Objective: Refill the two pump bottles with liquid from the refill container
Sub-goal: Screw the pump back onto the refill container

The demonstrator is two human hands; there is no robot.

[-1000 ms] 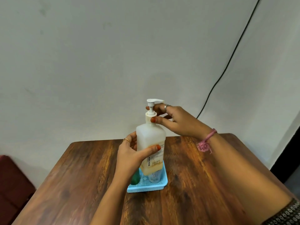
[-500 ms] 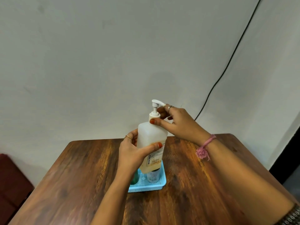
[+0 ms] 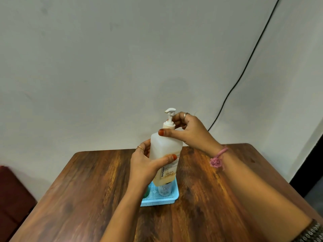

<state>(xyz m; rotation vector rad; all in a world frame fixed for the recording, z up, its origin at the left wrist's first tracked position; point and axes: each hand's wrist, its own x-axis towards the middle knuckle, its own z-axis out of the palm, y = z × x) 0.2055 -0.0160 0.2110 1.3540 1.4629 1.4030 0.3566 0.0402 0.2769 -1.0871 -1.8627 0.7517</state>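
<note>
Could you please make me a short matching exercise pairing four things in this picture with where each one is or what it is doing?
Things:
1. left hand
2. right hand
3. blue tray
4. black cable

Places or states:
A. runs down the wall
B. grips the pump collar of the big bottle
C. holds the big bottle's body
D. sits on the wooden table, under the big bottle

Pairs: 1-C, 2-B, 3-D, 4-A

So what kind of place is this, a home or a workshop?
Probably a plain room at home: a wooden table against a bare wall, a loose black cable, no tools in view.
</note>
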